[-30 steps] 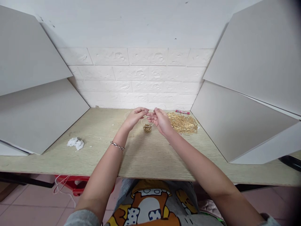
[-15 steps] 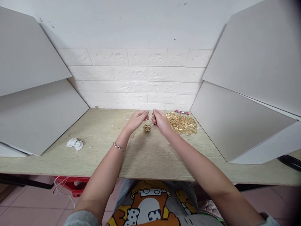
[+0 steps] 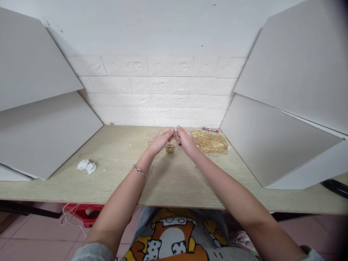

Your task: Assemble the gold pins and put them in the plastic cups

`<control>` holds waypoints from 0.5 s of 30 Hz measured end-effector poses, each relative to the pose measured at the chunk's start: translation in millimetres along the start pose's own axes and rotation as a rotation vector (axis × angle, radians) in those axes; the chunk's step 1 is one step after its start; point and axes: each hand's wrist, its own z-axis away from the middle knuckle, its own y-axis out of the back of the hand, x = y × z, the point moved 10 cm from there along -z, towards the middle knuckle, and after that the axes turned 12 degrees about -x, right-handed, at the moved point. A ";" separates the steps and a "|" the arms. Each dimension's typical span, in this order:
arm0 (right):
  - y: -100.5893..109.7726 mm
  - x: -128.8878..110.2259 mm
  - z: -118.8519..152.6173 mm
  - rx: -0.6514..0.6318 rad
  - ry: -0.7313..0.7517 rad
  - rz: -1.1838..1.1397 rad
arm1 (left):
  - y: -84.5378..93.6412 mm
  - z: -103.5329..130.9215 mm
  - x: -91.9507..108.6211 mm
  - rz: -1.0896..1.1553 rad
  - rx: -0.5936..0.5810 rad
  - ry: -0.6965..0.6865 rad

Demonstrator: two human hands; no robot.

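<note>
My left hand (image 3: 164, 138) and my right hand (image 3: 186, 140) meet fingertip to fingertip above the table, both closed in a pinch. A tiny golden piece shows between them; its kind and which hand grips it are too small to tell. Just below the fingers sits a small clear cup (image 3: 170, 148) filled with small brass-coloured parts, its rim partly covered by my hands. Close to the right hand's outer side lies a spread pile of thin golden metal pins (image 3: 211, 143). Beyond the left hand a clear round dish or lid (image 3: 150, 133) rests on the table.
A red pen-like tube (image 3: 210, 129) lies behind the pile. Crumpled white tissue (image 3: 87, 166) is on the table (image 3: 179, 185) at the left. White panels (image 3: 49, 134) stand on both sides, and a white brick-patterned wall (image 3: 152, 85) closes off the back.
My left hand has moved right, bringing its fingertips up to those of the right hand. The clear round dish behind it shows more fully. My right hand has hardly moved.
</note>
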 end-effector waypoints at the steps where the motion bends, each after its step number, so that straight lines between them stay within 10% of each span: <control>1: -1.2 -1.1 0.1 -0.009 0.006 -0.002 | 0.1 -0.6 -1.7 0.019 -0.005 -0.006; 15: -6.2 -6.0 1.1 -0.034 0.038 -0.032 | -1.3 -2.3 -4.3 0.057 -0.054 -0.026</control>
